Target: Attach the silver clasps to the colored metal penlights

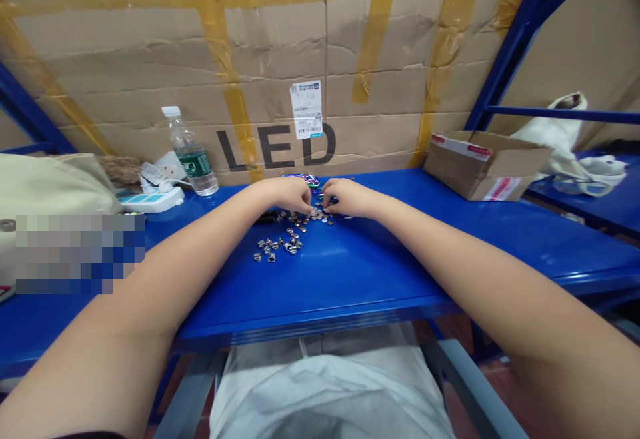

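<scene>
Both of my hands are at the far middle of the blue table [350, 266], close to a heap of small round metal pieces [303, 229]. My left hand [294, 195] has its fingers curled with the tips pointing down at the heap. A short gap away, my right hand [346, 198] pinches its thumb and fingers together over the right side of the same pieces. Whatever the fingertips hold is too small to tell. Several silver metal pieces [272, 246] lie scattered nearer to me on the left. Shiny multicoloured items [310, 180] lie behind the hands, partly hidden.
A water bottle [195, 159] and a white power strip [153, 200] stand at the back left, beside a pale bag [50, 182]. An open cardboard box [480, 166] sits at the back right. A large taped carton [275, 66] forms the wall behind.
</scene>
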Motion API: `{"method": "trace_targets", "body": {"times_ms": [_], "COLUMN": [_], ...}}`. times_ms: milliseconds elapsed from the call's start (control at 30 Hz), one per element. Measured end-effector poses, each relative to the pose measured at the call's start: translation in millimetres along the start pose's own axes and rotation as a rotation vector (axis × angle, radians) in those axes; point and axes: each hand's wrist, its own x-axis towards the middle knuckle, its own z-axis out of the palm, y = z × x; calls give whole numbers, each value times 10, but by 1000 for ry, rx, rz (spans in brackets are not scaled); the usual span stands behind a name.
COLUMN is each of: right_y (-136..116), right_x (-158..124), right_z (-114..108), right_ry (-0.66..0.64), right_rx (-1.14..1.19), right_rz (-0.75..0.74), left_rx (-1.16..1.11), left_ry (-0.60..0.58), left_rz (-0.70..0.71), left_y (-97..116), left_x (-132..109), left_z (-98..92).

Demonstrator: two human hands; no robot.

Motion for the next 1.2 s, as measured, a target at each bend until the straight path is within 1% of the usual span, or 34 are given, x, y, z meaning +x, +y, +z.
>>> {"method": "trace_targets", "body": {"times_ms": [133, 333, 533, 700, 767, 933, 1100, 1200], "right_y": [-1, -45, -99, -182, -225, -330, -423, -430], "right_x": [-36, -50, -59, -43, -33, -6, 30, 39], "right_z": [-40, -55, -44, 13, 57, 160, 193, 189], "right_ry": [-22, -6, 35, 82, 103, 134, 105, 89], "right_rx": [7, -3, 21, 52, 55, 37, 35, 54], "right_rz": [-9, -13, -41, -183, -196, -138, -26, -14], "left_rx": [29, 2, 41, 24, 40, 51, 47, 26], "left_ry": [-42, -69, 4, 56, 56, 21, -18, -13], "left_rz": [-36, -32, -23, -18, -36, -44, -80, -93], "left_y": [53, 1, -29, -44, -49, -83, -148, -163], "left_x": [11, 21, 71, 95, 85, 75, 78, 62], "left_z": [-1, 5, 57, 88, 84, 69, 59, 50]}}
